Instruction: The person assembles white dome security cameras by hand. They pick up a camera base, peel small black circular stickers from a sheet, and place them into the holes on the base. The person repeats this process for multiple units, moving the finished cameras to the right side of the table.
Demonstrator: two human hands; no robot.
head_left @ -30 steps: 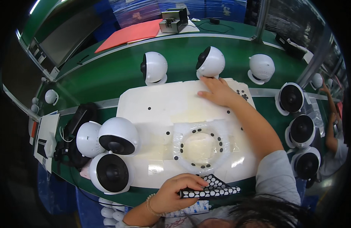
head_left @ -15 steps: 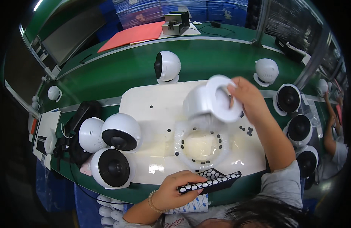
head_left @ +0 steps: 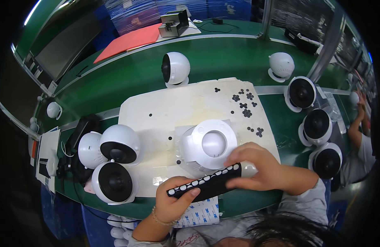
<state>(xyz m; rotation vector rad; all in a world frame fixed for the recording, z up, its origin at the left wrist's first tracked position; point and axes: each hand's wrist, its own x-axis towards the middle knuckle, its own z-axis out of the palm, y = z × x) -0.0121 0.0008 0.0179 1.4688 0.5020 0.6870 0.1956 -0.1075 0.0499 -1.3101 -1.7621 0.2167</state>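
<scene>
My left hand (head_left: 175,199) grips a black sheet of round pads (head_left: 212,185) by its left end, tilted over the board's near edge. A row of white dots shows along the sheet's upper edge. My right hand (head_left: 256,168) is at the sheet's right end, thumb and fingers apart and slightly blurred; whether it touches the sheet I cannot tell. Just beyond both hands, a white ball-shaped camera (head_left: 188,146) rests upside down in the clear ring-shaped holder, its round base (head_left: 231,133) facing up. The camera covers most of the holder.
Loose black dots (head_left: 246,113) lie in clusters on the white board (head_left: 148,131). Several white cameras stand left (head_left: 115,181), right (head_left: 317,126) and behind (head_left: 176,68) it. At the far left sits a black cable bundle (head_left: 80,140). Someone else's arm (head_left: 355,123) shows at the far right.
My right hand has set the white camera down into the ring holder and let go. It has come back toward the pad sheet in my left hand. The view has shifted slightly.
</scene>
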